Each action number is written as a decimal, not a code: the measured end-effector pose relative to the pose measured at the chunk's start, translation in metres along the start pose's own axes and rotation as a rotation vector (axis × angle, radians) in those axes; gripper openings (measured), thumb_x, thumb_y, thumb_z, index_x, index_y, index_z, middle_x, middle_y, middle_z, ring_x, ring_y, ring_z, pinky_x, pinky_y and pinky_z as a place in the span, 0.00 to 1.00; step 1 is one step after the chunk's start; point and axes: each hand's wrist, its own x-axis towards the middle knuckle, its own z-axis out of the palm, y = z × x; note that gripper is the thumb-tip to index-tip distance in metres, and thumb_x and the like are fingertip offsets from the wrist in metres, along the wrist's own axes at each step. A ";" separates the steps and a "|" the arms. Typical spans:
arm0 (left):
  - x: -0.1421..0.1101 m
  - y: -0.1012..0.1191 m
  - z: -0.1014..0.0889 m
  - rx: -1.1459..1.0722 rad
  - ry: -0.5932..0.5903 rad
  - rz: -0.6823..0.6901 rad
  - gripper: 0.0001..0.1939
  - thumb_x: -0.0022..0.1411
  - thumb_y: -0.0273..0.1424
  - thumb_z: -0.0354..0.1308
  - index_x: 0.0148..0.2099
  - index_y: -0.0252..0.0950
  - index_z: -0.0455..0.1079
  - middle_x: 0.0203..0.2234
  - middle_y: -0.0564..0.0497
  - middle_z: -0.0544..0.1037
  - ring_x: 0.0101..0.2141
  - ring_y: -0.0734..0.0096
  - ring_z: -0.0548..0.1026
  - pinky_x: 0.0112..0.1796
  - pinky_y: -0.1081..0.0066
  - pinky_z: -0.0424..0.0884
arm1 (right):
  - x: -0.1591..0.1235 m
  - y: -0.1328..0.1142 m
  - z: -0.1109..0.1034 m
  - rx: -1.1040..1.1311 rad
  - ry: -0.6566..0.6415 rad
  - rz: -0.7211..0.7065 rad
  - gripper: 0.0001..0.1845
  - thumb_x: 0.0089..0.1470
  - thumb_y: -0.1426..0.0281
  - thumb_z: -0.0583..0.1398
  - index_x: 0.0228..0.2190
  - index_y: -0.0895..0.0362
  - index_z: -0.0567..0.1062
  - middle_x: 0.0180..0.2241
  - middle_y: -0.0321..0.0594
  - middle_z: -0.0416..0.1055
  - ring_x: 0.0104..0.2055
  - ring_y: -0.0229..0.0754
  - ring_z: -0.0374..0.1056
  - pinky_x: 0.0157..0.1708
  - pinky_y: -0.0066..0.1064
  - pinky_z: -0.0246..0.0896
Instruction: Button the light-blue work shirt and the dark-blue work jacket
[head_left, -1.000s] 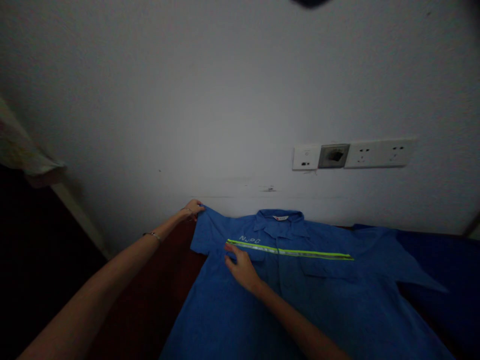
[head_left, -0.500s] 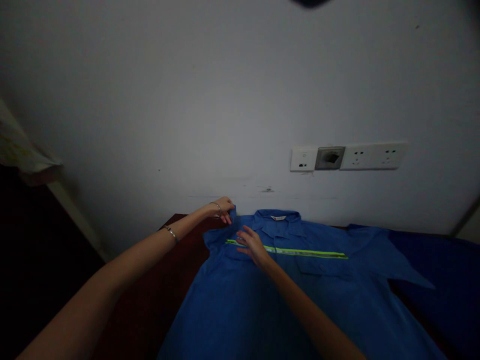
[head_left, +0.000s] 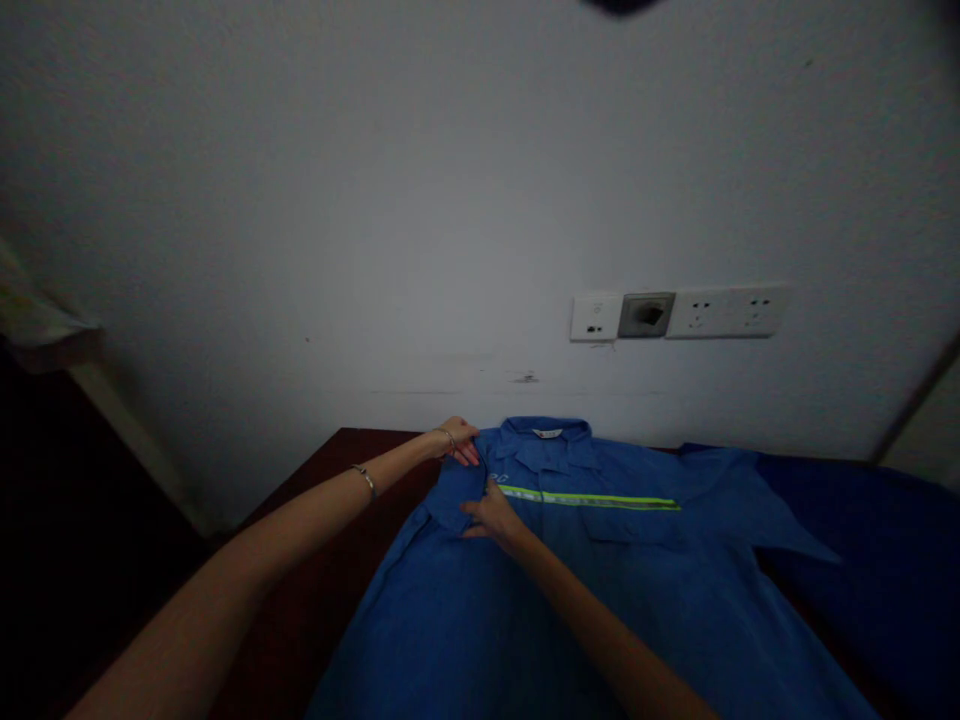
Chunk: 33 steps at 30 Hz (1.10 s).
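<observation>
A blue short-sleeved work shirt (head_left: 637,590) lies spread front up, its collar towards the wall and a yellow-green and silver reflective stripe across the chest. Its left-hand sleeve (head_left: 459,488) is turned inward over the chest. My left hand (head_left: 459,440), with bracelets on wrist and forearm, is closed on the sleeve's upper edge near the shoulder. Just below it, my right hand (head_left: 495,518) has its fingers at the sleeve's lower edge and appears to grip the cloth; the fingertips are partly hidden. The other sleeve (head_left: 787,520) lies stretched out to the right.
The shirt rests on a dark red surface (head_left: 300,520) that meets a pale wall (head_left: 420,200). Darker blue cloth (head_left: 885,560) lies at the right. Sockets and switches (head_left: 720,313) line the wall above. Light cloth (head_left: 45,310) hangs at the left edge.
The left-hand sleeve has been brought inward over the chest. My right hand has moved down slightly and now meets the sleeve's edge; my left hand still holds it, a little lower.
</observation>
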 end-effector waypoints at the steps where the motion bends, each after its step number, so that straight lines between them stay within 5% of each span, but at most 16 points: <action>1: 0.001 -0.001 -0.001 -0.001 -0.011 0.011 0.10 0.61 0.32 0.45 0.40 0.29 0.57 0.20 0.44 0.75 0.21 0.66 0.75 0.23 0.71 0.72 | 0.001 0.003 -0.001 0.016 -0.004 0.009 0.37 0.37 0.80 0.59 0.49 0.54 0.53 0.31 0.35 0.68 0.25 0.39 0.68 0.26 0.38 0.68; 5: -0.002 -0.006 -0.008 0.159 0.066 0.031 0.14 0.62 0.37 0.41 0.42 0.31 0.58 0.21 0.47 0.75 0.17 0.71 0.73 0.19 0.72 0.70 | -0.002 0.011 -0.003 0.096 0.031 0.009 0.39 0.36 0.83 0.58 0.50 0.55 0.51 0.23 0.28 0.63 0.23 0.37 0.66 0.29 0.39 0.69; 9: -0.020 -0.024 -0.020 0.605 0.184 0.077 0.09 0.55 0.31 0.50 0.37 0.31 0.64 0.20 0.50 0.73 0.13 0.77 0.68 0.18 0.76 0.67 | -0.008 0.015 -0.003 0.127 0.034 0.017 0.36 0.37 0.83 0.57 0.49 0.55 0.53 0.23 0.29 0.63 0.24 0.37 0.67 0.30 0.40 0.69; 14: -0.063 -0.050 -0.028 1.002 0.047 -0.054 0.11 0.48 0.36 0.56 0.27 0.31 0.68 0.13 0.50 0.69 0.13 0.71 0.68 0.18 0.72 0.68 | -0.012 0.019 0.001 0.092 0.019 0.010 0.36 0.40 0.82 0.57 0.50 0.56 0.49 0.24 0.31 0.66 0.23 0.38 0.69 0.30 0.39 0.68; 21: -0.096 -0.085 -0.015 1.170 0.154 0.068 0.20 0.44 0.47 0.57 0.30 0.34 0.71 0.28 0.43 0.76 0.32 0.58 0.74 0.29 0.68 0.69 | -0.015 0.021 0.001 0.024 0.059 0.012 0.41 0.40 0.81 0.58 0.53 0.55 0.46 0.23 0.31 0.67 0.24 0.40 0.70 0.29 0.35 0.69; 33: -0.106 -0.110 -0.008 1.280 0.253 0.222 0.13 0.54 0.38 0.48 0.37 0.36 0.68 0.32 0.43 0.75 0.36 0.57 0.74 0.34 0.63 0.68 | -0.012 0.027 0.000 -0.001 0.099 0.026 0.46 0.40 0.80 0.58 0.56 0.56 0.40 0.25 0.32 0.68 0.23 0.40 0.70 0.29 0.35 0.68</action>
